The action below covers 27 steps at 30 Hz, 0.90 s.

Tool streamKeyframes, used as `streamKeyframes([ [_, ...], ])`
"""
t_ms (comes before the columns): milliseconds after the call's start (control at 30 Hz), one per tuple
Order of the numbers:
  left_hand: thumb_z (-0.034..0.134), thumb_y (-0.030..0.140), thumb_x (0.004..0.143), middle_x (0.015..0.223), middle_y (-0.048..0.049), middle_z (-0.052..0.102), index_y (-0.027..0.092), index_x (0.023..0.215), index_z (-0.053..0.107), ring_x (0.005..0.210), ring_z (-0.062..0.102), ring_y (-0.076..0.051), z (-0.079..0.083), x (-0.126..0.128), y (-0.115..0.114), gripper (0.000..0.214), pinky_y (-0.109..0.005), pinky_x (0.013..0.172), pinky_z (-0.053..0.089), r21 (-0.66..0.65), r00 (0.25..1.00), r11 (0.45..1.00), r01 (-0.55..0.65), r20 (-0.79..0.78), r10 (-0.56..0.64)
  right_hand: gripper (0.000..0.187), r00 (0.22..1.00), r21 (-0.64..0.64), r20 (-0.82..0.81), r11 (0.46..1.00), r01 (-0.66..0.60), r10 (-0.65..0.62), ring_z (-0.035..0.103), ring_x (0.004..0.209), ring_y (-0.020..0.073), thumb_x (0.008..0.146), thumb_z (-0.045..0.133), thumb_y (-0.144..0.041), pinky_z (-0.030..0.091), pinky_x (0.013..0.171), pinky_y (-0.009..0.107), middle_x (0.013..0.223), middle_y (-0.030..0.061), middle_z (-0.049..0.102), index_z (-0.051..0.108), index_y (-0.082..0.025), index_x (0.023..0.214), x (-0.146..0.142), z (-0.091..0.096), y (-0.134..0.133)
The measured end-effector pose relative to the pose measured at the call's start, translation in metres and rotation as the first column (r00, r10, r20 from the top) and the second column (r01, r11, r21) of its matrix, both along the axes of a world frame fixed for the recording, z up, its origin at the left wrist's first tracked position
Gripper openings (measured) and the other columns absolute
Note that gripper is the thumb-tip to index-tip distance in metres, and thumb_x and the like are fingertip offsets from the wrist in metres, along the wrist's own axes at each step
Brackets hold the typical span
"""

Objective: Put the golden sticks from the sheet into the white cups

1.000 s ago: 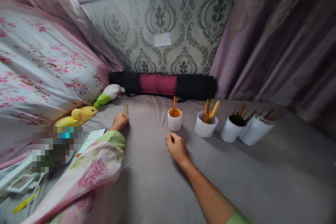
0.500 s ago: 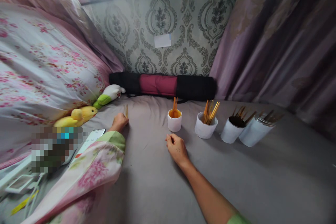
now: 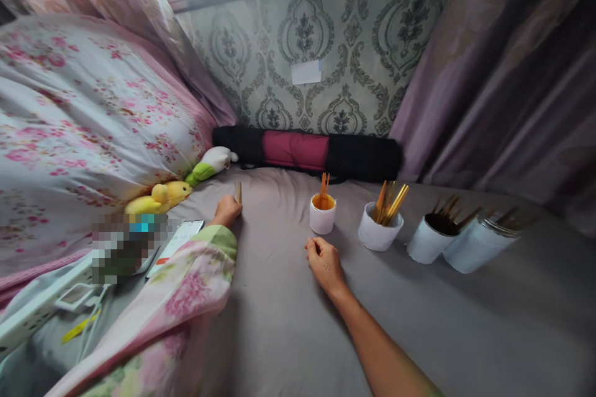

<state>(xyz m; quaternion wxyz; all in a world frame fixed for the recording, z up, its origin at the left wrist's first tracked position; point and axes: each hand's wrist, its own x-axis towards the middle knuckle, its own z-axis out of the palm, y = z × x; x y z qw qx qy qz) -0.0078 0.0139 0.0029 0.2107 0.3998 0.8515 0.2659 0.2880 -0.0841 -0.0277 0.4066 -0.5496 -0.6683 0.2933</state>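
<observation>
On the grey bed sheet [image 3: 465, 322], 4 cups stand in a row that runs off to the right. The orange-stained cup [image 3: 322, 218] holds 2 orange sticks. The second cup [image 3: 378, 234] holds a fan of yellow-brown ones, and the third cup [image 3: 427, 242] and fourth cup [image 3: 477, 245] hold darker ones. Each bundle leans on its cup's rim, which seems to be what keeps it upright. The 2 far cups tip to the right, probably because the mattress gives under them. Each cup appears to hold sticks of a similar shade.

The left hand [image 3: 227, 211] is closed around a few thin sticks [image 3: 238, 191], well apart from the cups and to their left. It pinches them low down so that they point straight up, with the heel of the hand on the sheet, a grip that would keep the loose ends together. The floral sleeve [image 3: 195, 285] covers the arm up to the wrist.

The right hand [image 3: 323, 260] rests knuckles-up just in front of the orange-stained cup. Its fingers are curled into a loose fist with nothing visible inside, and the bare forearm lies flat along the sheet.

A yellow plush toy [image 3: 158, 197] and a green-and-white plush toy [image 3: 212, 164] lie against the flowered bedding [image 3: 93, 124]. A phone [image 3: 176, 239] lies beside the sleeve, and a black-and-red roll [image 3: 307, 152] lies along the wall.
</observation>
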Motion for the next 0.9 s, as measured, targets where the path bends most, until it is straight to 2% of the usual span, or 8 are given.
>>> streamKeyframes([
  [67, 0.05, 0.03, 0.078, 0.105, -0.0089, 0.052, 0.014, 0.105, 0.051, 0.093, 0.051, -0.019, 0.0007, 0.0009, -0.0005, 0.032, -0.037, 0.076, 0.043, -0.039, 0.997, 0.999, -0.006, -0.077, 0.003, 0.037, 1.0, 0.001, 0.005, 1.0, 0.001, -0.001, 0.051, 0.053, 0.0113, 0.081, 0.033, -0.038, 0.033, 0.049, 0.019, 0.064, 0.0048, 0.062, 0.061, -0.016, 0.069, 0.0, -0.0004, 0.0003],
  [233, 0.056, 0.021, 0.068, 0.09, -0.0161, 0.06, 0.011, 0.086, 0.062, 0.093, 0.054, -0.027, 0.0032, 0.0028, -0.0012, 0.022, -0.033, 0.075, 0.04, -0.082, 0.983, 0.997, -0.003, -0.183, -0.012, 0.038, 1.0, 0.019, 0.006, 1.0, -0.012, 0.012, 0.051, 0.054, 0.0117, 0.081, 0.033, -0.04, 0.033, 0.049, 0.02, 0.064, 0.0053, 0.062, 0.061, -0.015, 0.07, 0.0007, -0.0012, 0.0004],
  [333, 0.054, 0.019, 0.066, 0.09, -0.0172, 0.061, 0.012, 0.086, 0.063, 0.091, 0.055, -0.028, 0.0038, 0.0027, -0.0013, 0.024, -0.032, 0.072, 0.04, -0.086, 0.976, 0.996, -0.002, -0.215, -0.016, 0.039, 1.0, 0.02, 0.002, 1.0, -0.014, 0.014, 0.051, 0.053, 0.012, 0.082, 0.033, -0.041, 0.033, 0.049, 0.02, 0.064, 0.0056, 0.062, 0.06, -0.016, 0.07, 0.001, -0.0016, 0.0004],
  [633, 0.053, 0.019, 0.061, 0.088, -0.0157, 0.062, 0.014, 0.084, 0.064, 0.087, 0.057, -0.026, 0.004, 0.0014, -0.0015, 0.026, -0.029, 0.067, 0.04, -0.085, 0.97, 0.996, -0.016, -0.242, -0.005, 0.036, 1.0, 0.02, 0.012, 1.0, -0.005, 0.005, 0.051, 0.052, 0.0117, 0.082, 0.034, -0.04, 0.032, 0.048, 0.02, 0.063, 0.0045, 0.062, 0.058, -0.017, 0.068, 0.0, -0.0027, 0.0016],
  [900, 0.055, 0.02, 0.063, 0.082, -0.0139, 0.062, 0.013, 0.083, 0.063, 0.086, 0.056, -0.026, 0.0045, -0.0021, -0.0007, 0.023, -0.03, 0.067, 0.041, -0.063, 0.979, 0.998, -0.027, -0.201, 0.014, 0.036, 1.0, 0.008, 0.007, 1.0, -0.011, 0.011, 0.05, 0.051, 0.0117, 0.082, 0.034, -0.041, 0.031, 0.048, 0.02, 0.063, 0.0045, 0.062, 0.058, -0.017, 0.068, 0.0007, -0.0022, 0.0014],
])
